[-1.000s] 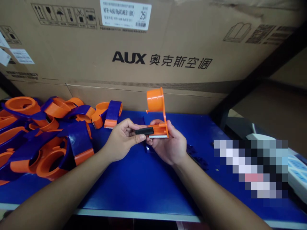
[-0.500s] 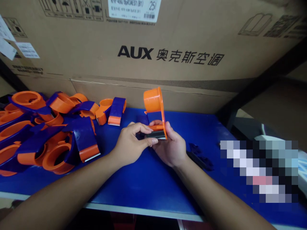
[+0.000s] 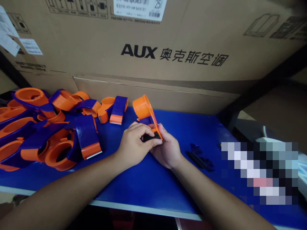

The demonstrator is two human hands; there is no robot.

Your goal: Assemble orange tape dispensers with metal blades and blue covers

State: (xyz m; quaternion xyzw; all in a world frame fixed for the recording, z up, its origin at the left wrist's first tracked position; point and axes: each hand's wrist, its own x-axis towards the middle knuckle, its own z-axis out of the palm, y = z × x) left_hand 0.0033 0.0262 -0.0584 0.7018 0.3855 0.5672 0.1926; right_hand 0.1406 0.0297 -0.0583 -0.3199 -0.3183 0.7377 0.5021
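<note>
An orange tape dispenser [image 3: 141,107] is held tilted above the blue surface, its round hub up and leaning left. My right hand [image 3: 169,147] wraps round its lower end from the right, thumb along the flat orange side. Between the thumb and fingers of my left hand [image 3: 133,142] is a black strip-shaped piece [image 3: 148,137], pressed against that lower end. My fingers cover much of the piece, and whether it is fixed there I cannot tell. Part of something blue shows behind the dispenser.
Several orange and blue tape dispensers [image 3: 90,134] lie heaped at the left. Small black pieces [image 3: 200,159] rest right of my right hand. A large cardboard box [image 3: 144,70] stands behind the blue work surface [image 3: 144,188]. A pixelated area covers things at the right.
The dispenser has tipped further left and its hub is lower. Both hands have turned slightly with it, and its toothed edge no longer shows. The view has shifted a little.
</note>
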